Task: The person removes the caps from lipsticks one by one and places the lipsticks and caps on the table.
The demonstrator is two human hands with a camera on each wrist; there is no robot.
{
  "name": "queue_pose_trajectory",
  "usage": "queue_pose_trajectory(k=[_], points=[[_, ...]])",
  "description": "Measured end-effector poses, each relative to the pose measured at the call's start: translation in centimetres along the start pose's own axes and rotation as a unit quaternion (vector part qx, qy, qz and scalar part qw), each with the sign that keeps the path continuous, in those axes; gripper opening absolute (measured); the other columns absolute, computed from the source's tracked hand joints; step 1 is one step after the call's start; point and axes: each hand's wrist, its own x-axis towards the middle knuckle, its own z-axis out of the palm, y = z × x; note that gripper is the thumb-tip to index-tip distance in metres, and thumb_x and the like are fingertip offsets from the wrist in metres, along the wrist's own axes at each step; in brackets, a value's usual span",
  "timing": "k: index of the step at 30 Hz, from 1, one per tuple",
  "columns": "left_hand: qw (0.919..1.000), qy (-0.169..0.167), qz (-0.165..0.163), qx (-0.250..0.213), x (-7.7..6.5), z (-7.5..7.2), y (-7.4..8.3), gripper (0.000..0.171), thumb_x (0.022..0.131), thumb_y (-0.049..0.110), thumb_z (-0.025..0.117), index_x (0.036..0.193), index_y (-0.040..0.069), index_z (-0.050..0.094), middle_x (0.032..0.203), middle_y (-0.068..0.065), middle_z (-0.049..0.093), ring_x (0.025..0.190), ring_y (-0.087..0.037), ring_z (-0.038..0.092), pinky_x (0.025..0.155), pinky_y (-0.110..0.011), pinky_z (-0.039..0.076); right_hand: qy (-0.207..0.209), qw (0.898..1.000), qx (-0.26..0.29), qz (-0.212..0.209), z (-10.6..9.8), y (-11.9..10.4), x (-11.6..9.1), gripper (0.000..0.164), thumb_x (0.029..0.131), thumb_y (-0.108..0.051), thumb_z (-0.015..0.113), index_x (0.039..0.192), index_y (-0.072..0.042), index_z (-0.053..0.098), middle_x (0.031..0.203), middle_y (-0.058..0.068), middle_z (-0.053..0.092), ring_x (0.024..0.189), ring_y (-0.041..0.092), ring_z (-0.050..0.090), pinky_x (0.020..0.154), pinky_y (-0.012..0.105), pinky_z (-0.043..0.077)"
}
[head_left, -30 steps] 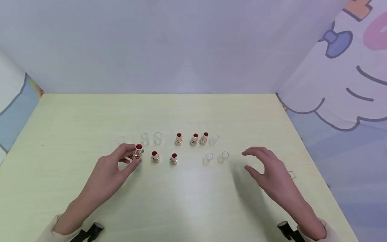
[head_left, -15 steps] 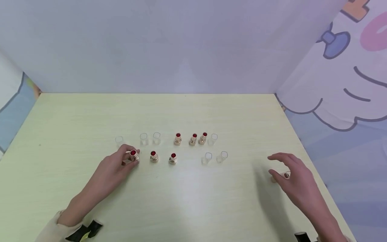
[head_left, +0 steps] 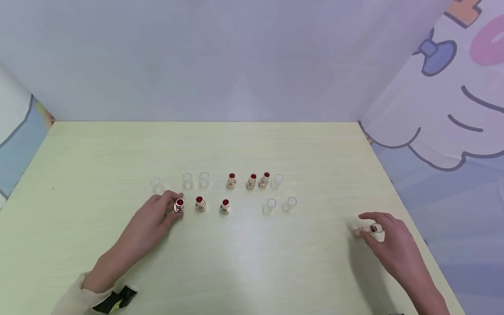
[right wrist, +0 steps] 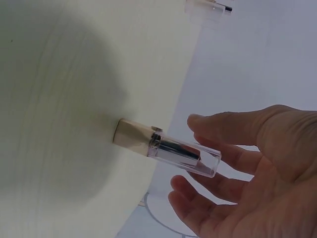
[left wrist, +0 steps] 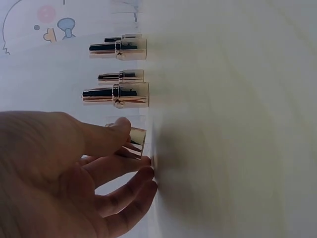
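Note:
Near the left end of the front row, my left hand [head_left: 138,234] pinches a gold lipstick tube [head_left: 179,205] with a dark red top. Its thumb and forefinger hold the gold base [left wrist: 137,141] close to the table in the left wrist view. Far to the right, my right hand [head_left: 397,247] surrounds a lipstick with a clear cap [right wrist: 185,156], which stands upright on the table. The thumb and fingers are spread on either side of that cap, with a gap at the thumb. In the head view the hand partly covers this capped lipstick [head_left: 364,231].
Two uncapped lipsticks [head_left: 201,204] stand just right of my left hand. Three more uncapped lipsticks [head_left: 232,181] form a back row. Several clear caps [head_left: 204,180] stand on both sides of them. A pale wall [head_left: 236,61] rises behind the wooden table [head_left: 244,271].
My right hand has moved right and down to the capped lipstick. The left hand has lowered its lipstick, shifting slightly left and then back right.

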Motion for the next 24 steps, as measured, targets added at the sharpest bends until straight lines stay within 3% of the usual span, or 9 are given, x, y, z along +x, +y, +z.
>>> queue_pose_trajectory(k=[7, 13, 17, 24], points=[[0.9999, -0.002, -0.002, 0.013, 0.01, 0.10, 0.07, 0.030, 0.091, 0.017, 0.070, 0.118, 0.012, 0.057, 0.122, -0.007, 0.067, 0.112, -0.031, 0.057, 0.080, -0.043, 0.047, -0.017, 1.000, 0.004, 0.022, 0.17, 0.51, -0.41, 0.037, 0.080, -0.004, 0.075, 0.115, -0.012, 0.068, 0.108, 0.011, 0.071, 0.084, 0.024, 0.065, 0.066, 0.031, 0.053], [0.9998, 0.004, -0.006, 0.016, 0.04, 0.02, 0.03, 0.026, 0.091, 0.015, 0.070, 0.114, 0.012, 0.057, 0.130, -0.006, 0.065, 0.112, -0.029, 0.056, 0.080, -0.041, 0.046, -0.035, 0.998, 0.010, 0.047, 0.30, 0.44, -0.56, 0.034, 0.084, -0.004, 0.071, 0.116, -0.014, 0.066, 0.106, 0.007, 0.071, 0.084, 0.022, 0.068, 0.063, 0.024, 0.048], [0.9999, 0.004, -0.006, 0.010, 0.13, -0.15, 0.06, 0.022, 0.090, 0.013, 0.071, 0.108, 0.012, 0.057, 0.131, -0.006, 0.064, 0.112, -0.029, 0.056, 0.081, -0.042, 0.046, -0.025, 0.999, 0.010, 0.044, 0.33, 0.49, -0.58, 0.034, 0.083, -0.004, 0.072, 0.115, -0.015, 0.067, 0.106, 0.004, 0.072, 0.082, 0.009, 0.065, 0.064, 0.024, 0.049], [0.9993, -0.008, -0.035, -0.009, 0.19, -0.58, 0.20, 0.031, 0.089, 0.014, 0.072, 0.117, 0.013, 0.058, 0.131, -0.006, 0.066, 0.103, -0.023, 0.055, 0.077, -0.037, 0.045, -0.007, 0.999, 0.022, 0.035, 0.21, 0.29, -0.50, 0.032, 0.084, -0.005, 0.073, 0.113, -0.015, 0.068, 0.107, 0.004, 0.073, 0.083, -0.013, 0.056, 0.069, 0.020, 0.051]])
